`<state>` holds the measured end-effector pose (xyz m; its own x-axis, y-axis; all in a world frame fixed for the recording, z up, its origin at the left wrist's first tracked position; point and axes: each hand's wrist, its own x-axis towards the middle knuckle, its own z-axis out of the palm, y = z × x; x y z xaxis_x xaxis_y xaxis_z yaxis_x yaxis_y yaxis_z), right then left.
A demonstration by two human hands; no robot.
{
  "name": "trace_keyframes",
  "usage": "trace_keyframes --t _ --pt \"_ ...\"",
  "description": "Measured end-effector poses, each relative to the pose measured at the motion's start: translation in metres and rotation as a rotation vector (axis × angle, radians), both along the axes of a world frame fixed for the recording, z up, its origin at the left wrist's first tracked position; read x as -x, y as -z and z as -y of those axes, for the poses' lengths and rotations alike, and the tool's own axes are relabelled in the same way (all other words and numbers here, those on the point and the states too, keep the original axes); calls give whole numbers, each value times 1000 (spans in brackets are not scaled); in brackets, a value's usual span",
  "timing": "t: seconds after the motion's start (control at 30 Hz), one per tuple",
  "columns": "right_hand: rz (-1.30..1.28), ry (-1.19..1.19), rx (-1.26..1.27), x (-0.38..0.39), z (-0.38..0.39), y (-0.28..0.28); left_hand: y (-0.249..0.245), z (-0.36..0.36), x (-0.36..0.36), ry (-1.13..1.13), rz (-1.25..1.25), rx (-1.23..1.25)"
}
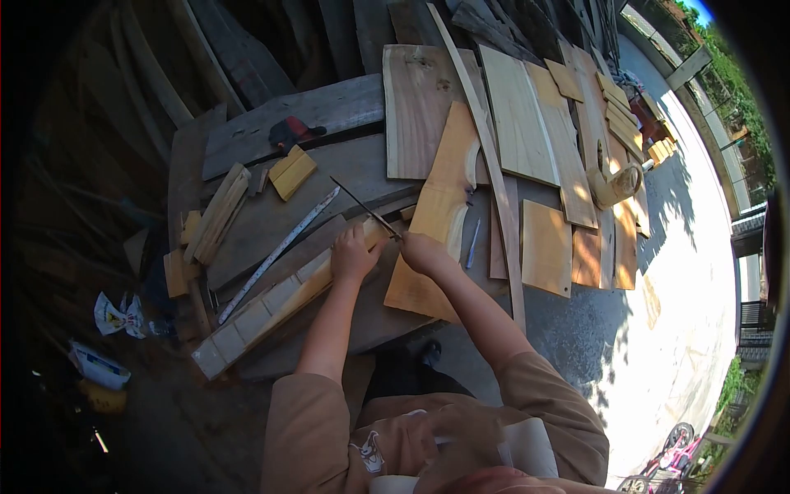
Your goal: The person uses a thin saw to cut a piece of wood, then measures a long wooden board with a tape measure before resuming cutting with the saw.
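Note:
My right hand (424, 252) is closed around the handle end of a hand saw (360, 202). Its thin dark blade, seen nearly edge-on, slants up and left across the far end of a wooden beam (271, 306). On that same end my left hand (354, 253) grips the wood, its fingers over the top, close beside the blade. Pencil-like cross lines divide the beam's upper face into sections. A long pale measuring strip (280, 255) lies to the beam's left. Whether the teeth are in the wood is too small to tell.
Right of my hands are a live-edge board (436, 214), a pen (473, 244) and a long thin batten (494, 165). Further right lie several boards (546, 247) and a plastic jug (615, 186). Leftward are yellowish blocks (292, 173), stacked offcuts (218, 214) and a cap (295, 132).

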<state>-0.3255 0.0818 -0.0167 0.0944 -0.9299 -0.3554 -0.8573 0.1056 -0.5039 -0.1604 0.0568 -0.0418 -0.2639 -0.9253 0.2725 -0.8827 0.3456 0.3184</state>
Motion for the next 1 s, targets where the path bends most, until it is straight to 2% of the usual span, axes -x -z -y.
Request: trace_keyframes --t 0.17,0.37,0.47,0.7,0.8,1.0 --pt "36 3 23 -2 -5 -3 0 -1 -1 -4 7 -44" --pt "-114 53 -175 48 -87 -42 0 0 0 -26 -18 -71" --pt "-158 37 -230 43 -92 -59 5 1 -2 0 -16 -79" --pt "-50 -14 -80 0 -2 -16 4 3 -3 30 -59 -72" --pt "-46 2 -12 -12 9 -4 6 3 -3 29 -40 -62" --pt "-133 59 -158 31 -70 -30 7 4 -4 30 -38 -94"
